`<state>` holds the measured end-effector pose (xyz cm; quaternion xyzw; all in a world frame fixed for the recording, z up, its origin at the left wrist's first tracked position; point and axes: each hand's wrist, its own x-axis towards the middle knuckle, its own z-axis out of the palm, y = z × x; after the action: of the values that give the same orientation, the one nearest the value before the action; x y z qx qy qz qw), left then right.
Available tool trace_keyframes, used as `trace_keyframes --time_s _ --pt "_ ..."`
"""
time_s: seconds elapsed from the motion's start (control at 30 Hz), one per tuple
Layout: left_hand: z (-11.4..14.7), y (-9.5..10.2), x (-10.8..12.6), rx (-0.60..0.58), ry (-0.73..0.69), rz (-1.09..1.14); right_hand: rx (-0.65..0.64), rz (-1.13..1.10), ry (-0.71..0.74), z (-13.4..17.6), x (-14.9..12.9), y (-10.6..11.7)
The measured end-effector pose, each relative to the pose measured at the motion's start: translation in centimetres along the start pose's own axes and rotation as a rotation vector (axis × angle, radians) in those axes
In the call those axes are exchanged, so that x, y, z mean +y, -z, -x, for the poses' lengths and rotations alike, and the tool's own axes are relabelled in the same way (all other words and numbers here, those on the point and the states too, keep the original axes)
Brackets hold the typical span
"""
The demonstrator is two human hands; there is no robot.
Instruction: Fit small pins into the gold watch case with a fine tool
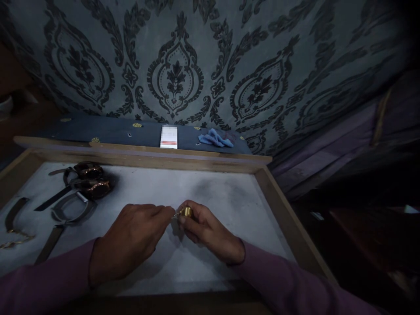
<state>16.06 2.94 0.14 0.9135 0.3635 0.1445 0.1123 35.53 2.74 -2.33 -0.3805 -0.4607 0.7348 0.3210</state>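
Observation:
Above the white surface of a wooden-framed tray (265,175), my right hand (206,225) grips a small gold watch case (187,212) between thumb and fingers. My left hand (134,236) is closed in a pinch just left of it. From its fingertips a thin metallic piece (177,214) reaches to the watch case; its kind is too small to tell. Two dark watches with rose-gold rims, the nearer watch (98,188) in front, lie at the tray's left. Beside them rest a looped grey strap (74,210) and a gold chain bracelet (18,239).
Behind the tray's raised back edge, a blue patterned cloth (114,131) carries a bright phone-like rectangle (169,137) and a crumpled blue rag (215,138). A patterned wall (175,83) stands close behind. The right side is dark, with purple fabric (315,148).

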Motion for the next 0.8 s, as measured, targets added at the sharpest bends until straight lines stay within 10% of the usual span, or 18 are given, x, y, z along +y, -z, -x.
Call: trace_keyframes --time_s 0.8 --pt "-0.7 2.3 0.5 -0.177 -0.075 -0.106 -0.067 -0.130 -0.067 0.1 0.1 -0.1"
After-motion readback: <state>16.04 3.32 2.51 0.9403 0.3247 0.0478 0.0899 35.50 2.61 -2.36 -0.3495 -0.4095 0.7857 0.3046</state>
